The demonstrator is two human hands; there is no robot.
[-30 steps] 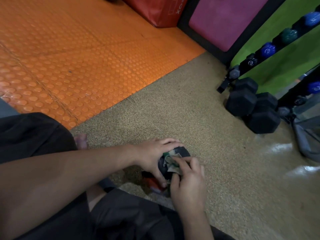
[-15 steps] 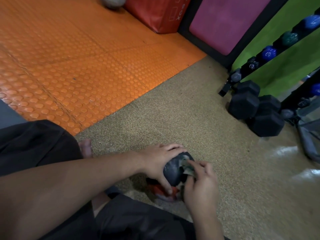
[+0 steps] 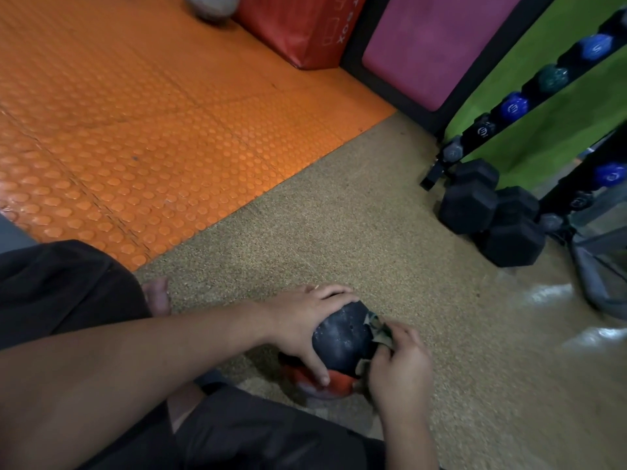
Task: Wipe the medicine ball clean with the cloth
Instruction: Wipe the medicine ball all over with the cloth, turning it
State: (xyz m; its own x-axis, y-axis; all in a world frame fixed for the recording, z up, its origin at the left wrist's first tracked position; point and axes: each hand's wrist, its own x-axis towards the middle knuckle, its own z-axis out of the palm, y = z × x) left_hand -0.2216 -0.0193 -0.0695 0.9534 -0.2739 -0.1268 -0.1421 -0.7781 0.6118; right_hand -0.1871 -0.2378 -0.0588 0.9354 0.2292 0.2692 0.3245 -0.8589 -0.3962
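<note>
A black and red medicine ball (image 3: 341, 340) sits on the speckled floor in front of my legs. My left hand (image 3: 300, 325) grips it from the left, fingers curled over the top and thumb down its near side. My right hand (image 3: 398, 371) holds a small greenish cloth (image 3: 380, 332) bunched under its fingers and presses it against the ball's right side. Most of the cloth is hidden under that hand.
Black hex dumbbells (image 3: 492, 215) lie at the right by a rack of coloured dumbbells (image 3: 515, 106). An orange studded mat (image 3: 135, 123) covers the far left. A red box (image 3: 302, 28) and pink pad (image 3: 437, 42) stand behind. My bare foot (image 3: 157, 296) rests left of the ball.
My right hand has slid the cloth from the top of the ball round to its right side, baring more of the black surface. The left hand keeps its grip.
</note>
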